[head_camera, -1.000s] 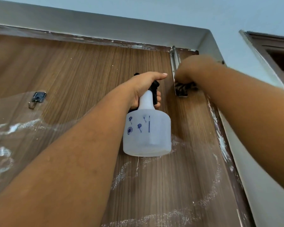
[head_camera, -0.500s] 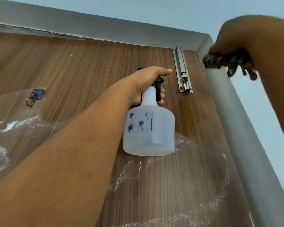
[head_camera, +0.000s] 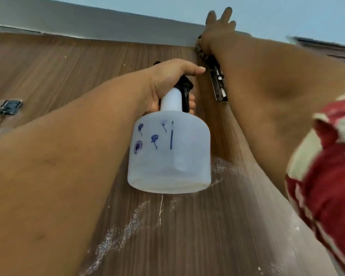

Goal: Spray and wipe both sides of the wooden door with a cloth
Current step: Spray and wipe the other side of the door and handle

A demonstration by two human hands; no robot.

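Note:
The wooden door (head_camera: pixel 68 72) fills the view, with white foamy streaks on its lower half. My left hand (head_camera: pixel 167 80) grips the black trigger neck of a translucent white spray bottle (head_camera: pixel 169 152) held up against the door. My right hand (head_camera: pixel 217 32) is raised to the door's top right corner, fingers spread straight over the frame, pressing a dark patterned cloth (head_camera: pixel 202 53) against the door under the palm. Most of the cloth is hidden by the hand.
A metal slide bolt (head_camera: pixel 219 86) is fixed near the door's top right edge, partly behind my right forearm. A small metal hook (head_camera: pixel 6 109) sits on the door at the left. The pale door frame (head_camera: pixel 88 26) runs along the top.
My right hand swung from the frame at the right back onto the door's top corner with the cloth, fingers now spread. The left hand and bottle have stayed nearly still.

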